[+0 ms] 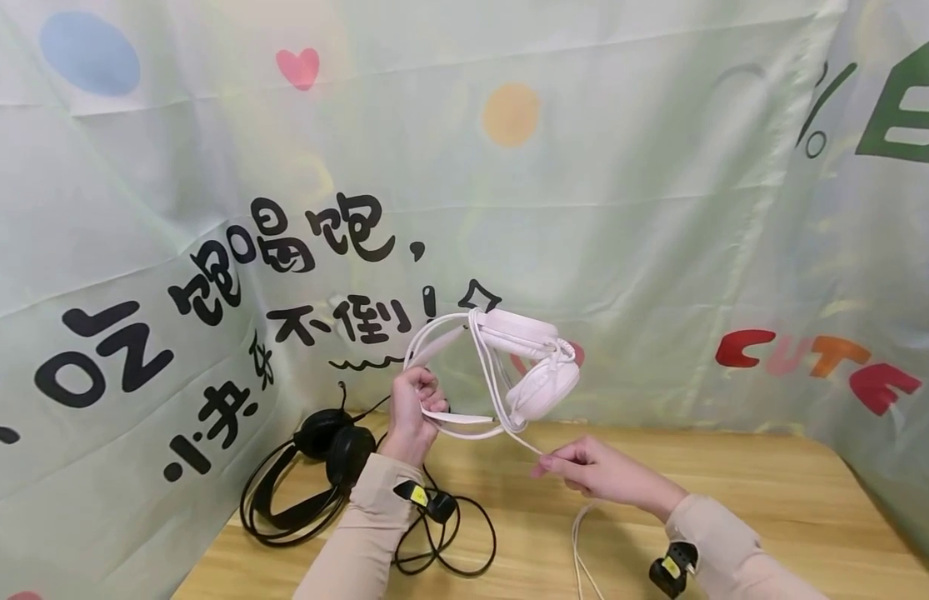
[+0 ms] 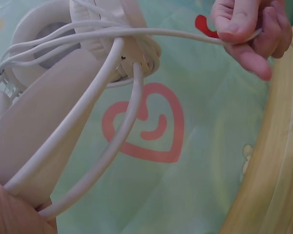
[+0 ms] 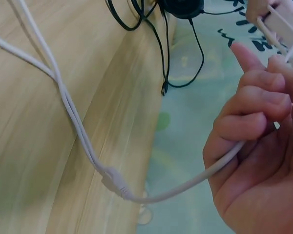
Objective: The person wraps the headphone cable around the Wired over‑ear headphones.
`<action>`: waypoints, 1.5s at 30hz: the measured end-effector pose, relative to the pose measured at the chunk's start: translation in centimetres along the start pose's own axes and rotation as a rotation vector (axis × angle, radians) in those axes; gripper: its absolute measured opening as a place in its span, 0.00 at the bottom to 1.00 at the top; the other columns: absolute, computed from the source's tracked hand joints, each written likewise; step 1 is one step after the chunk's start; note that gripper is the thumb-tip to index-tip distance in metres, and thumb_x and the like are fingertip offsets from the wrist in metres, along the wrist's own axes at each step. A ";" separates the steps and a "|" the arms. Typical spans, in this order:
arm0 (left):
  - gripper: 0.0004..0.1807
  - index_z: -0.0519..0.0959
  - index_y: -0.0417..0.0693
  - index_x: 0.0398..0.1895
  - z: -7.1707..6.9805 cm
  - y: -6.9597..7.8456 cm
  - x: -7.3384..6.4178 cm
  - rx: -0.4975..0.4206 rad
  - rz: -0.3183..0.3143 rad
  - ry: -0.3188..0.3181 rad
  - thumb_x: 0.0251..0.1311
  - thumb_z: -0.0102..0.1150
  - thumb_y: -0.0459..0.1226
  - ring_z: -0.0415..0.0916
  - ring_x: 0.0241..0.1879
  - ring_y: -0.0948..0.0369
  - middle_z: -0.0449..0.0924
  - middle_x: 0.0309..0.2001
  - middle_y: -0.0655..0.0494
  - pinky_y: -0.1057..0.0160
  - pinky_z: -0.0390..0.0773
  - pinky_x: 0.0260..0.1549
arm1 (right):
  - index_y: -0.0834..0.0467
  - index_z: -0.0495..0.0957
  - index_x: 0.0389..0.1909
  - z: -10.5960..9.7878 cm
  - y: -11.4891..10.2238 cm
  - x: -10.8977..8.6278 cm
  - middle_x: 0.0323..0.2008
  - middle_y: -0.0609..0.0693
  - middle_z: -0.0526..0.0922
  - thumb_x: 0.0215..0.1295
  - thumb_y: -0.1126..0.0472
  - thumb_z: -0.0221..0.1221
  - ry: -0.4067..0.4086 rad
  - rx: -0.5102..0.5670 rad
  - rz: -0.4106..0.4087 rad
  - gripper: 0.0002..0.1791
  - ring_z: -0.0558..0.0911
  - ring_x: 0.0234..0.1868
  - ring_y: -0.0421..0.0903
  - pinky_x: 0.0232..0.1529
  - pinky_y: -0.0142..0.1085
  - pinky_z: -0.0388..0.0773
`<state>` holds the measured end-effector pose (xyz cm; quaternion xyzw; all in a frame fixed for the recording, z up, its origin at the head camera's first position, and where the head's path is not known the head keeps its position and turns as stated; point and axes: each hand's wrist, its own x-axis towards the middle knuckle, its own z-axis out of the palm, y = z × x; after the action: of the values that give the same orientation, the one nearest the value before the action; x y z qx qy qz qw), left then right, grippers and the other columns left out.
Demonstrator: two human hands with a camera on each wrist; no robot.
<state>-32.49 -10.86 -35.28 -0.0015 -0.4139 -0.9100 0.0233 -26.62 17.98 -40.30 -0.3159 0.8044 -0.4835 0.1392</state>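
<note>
White headphones are up in the air above the table, tilted sideways. My left hand grips them by the headband, fingers curled round it. Loops of white cable pass round the ear cups. A length of that cable runs taut to my right hand, which pinches it between thumb and fingers. Past the right hand, the cable hangs down to the table and splits in two at a small joint. Its far end lies outside the views.
Black headphones lie at the table's left back, near my left forearm. Their black cable makes loose loops on the wooden table. A printed cloth hangs behind and along the sides.
</note>
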 end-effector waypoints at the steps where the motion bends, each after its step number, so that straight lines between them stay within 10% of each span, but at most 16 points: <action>1: 0.08 0.61 0.53 0.28 0.0 0.0 0.0 0.001 -0.007 -0.007 0.58 0.41 0.29 0.51 0.12 0.71 0.54 0.14 0.67 0.76 0.55 0.12 | 0.59 0.89 0.52 -0.1 0.1 -0.1 0.16 0.38 0.67 0.85 0.54 0.52 -0.005 0.002 0.005 0.18 0.60 0.14 0.30 0.15 0.25 0.57; 22: 0.18 0.57 0.57 0.17 -1.8 1.8 -0.1 0.071 -0.104 -0.190 0.60 0.39 0.27 0.51 0.08 0.71 0.53 0.12 0.67 0.76 0.54 0.08 | 0.65 0.85 0.47 -3.7 3.9 -3.0 0.16 0.38 0.62 0.84 0.59 0.53 0.026 -0.014 0.037 0.15 0.59 0.14 0.31 0.15 0.26 0.56; 45: 0.14 0.61 0.55 0.22 -2.4 2.2 -0.7 0.242 -0.226 -0.386 0.58 0.40 0.26 0.53 0.10 0.72 0.54 0.14 0.67 0.75 0.58 0.08 | 0.58 0.87 0.39 -5.8 3.2 -3.8 0.20 0.39 0.67 0.80 0.58 0.58 0.124 -0.176 0.082 0.12 0.63 0.18 0.32 0.20 0.28 0.61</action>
<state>-31.68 -14.08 -35.17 -0.1261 -0.5142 -0.8335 -0.1581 -28.01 25.45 -40.47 -0.2631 0.8632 -0.4233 0.0806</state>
